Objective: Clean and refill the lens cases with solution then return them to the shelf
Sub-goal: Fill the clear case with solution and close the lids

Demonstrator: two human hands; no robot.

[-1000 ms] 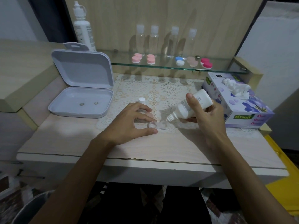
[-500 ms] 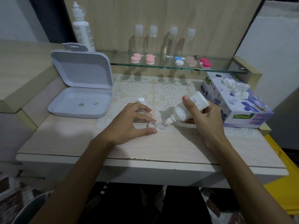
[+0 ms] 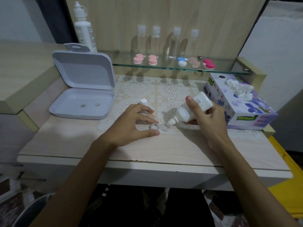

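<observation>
A clear lens case [image 3: 159, 126] lies on the lace mat [image 3: 164, 92], uncapped. My left hand [image 3: 134, 126] steadies its left well between thumb and forefinger. My right hand [image 3: 208, 118] grips a small white solution bottle [image 3: 190, 108], tipped nozzle-down over the case's right well. A small white cap [image 3: 143, 101] stands just beyond my left hand. A pale pink lid [image 3: 150, 115] peeks out under the left fingers. On the glass shelf [image 3: 164, 67] sit several closed lens cases in pink [image 3: 137, 59], blue-white [image 3: 181, 61], beige [image 3: 194, 62] and magenta [image 3: 208, 63].
An open white plastic box [image 3: 82, 102] holding two small round pieces sits at the left. A tissue box [image 3: 237, 105] stands at the right. A tall white bottle [image 3: 83, 28] and several clear bottles [image 3: 155, 41] line the shelf's back. The desk's front edge runs near my forearms.
My right hand lowered the bottle and brought its nozzle left and down onto the case's right well. The left hand stayed on the case.
</observation>
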